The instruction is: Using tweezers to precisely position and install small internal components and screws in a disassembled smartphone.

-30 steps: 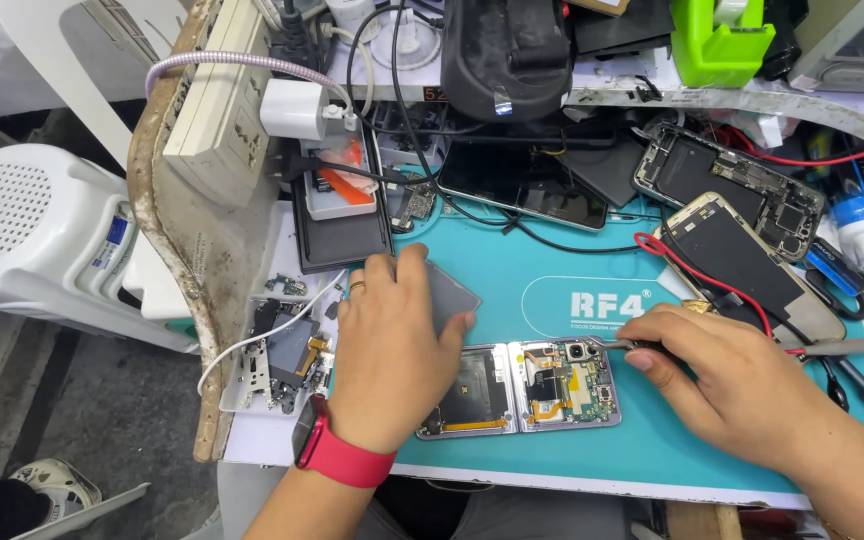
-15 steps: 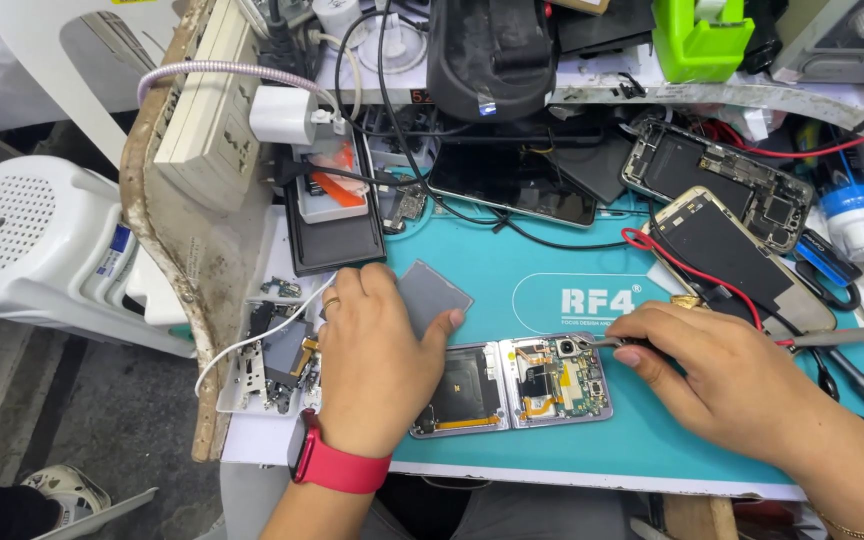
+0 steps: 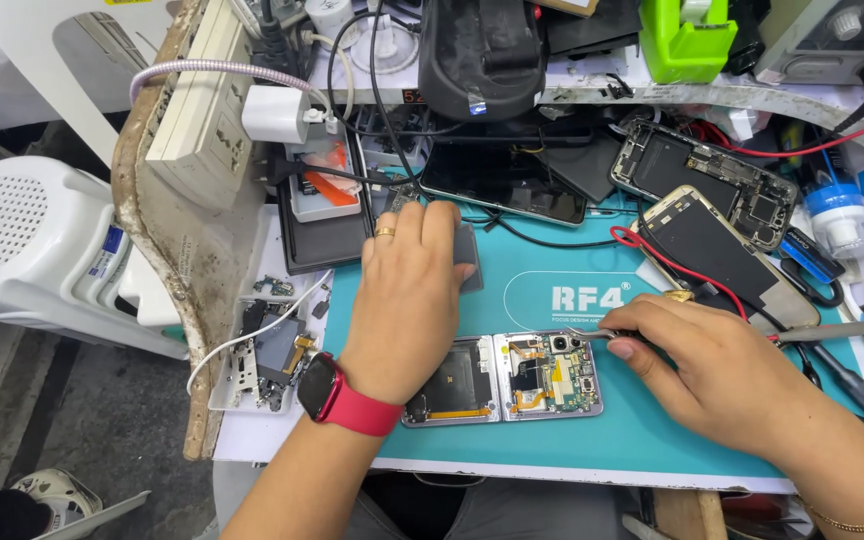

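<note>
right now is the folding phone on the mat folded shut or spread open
Spread open. The folding phone lies flat on the teal mat, both halves side by side, back covers off and circuit boards showing. The right hand holds tweezers at its upper edge.

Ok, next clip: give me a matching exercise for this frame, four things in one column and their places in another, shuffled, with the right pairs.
Things:
1. left hand
2. right hand
3. opened folding phone
4. green holder

Places:
A. far back of the bench, top of the view
B. resting on a grey flat part on the teal mat
C. holding tweezers at the phone's top edge
D. lying flat on the mat between the two hands

Pairs: 1-B, 2-C, 3-D, 4-A
</note>
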